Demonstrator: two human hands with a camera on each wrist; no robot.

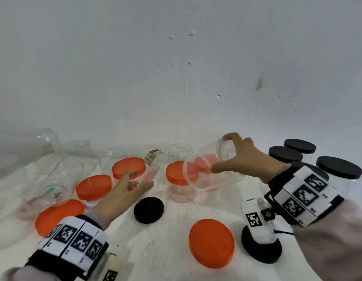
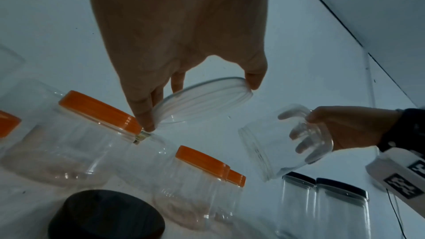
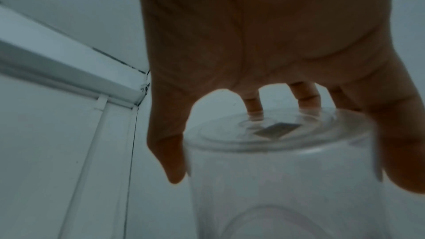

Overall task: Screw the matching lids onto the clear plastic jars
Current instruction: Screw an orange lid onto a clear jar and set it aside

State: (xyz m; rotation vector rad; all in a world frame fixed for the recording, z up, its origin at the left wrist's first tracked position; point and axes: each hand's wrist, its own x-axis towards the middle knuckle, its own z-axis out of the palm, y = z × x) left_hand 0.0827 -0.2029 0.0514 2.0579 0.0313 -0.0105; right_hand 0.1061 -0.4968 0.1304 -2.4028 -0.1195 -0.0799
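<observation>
My right hand (image 1: 236,159) grips a clear jar (image 1: 206,171) by its base and holds it tilted in the air, mouth toward the lower left. The right wrist view shows thumb and fingers (image 3: 170,161) wrapped around that jar's base (image 3: 276,134). My left hand (image 1: 135,183) reaches forward and holds the round end of a second clear jar (image 2: 202,97) with a label (image 1: 154,157). A loose orange lid (image 1: 211,243) lies in front, another orange lid (image 1: 58,216) lies at the left, and a black lid (image 1: 148,209) lies between my hands.
Three jars with orange lids (image 1: 128,168) (image 1: 94,187) (image 1: 180,173) stand mid-table. Jars with black lids (image 1: 338,167) cluster at the far right. Several open clear jars (image 1: 54,177) crowd the back left along the white wall (image 1: 176,78).
</observation>
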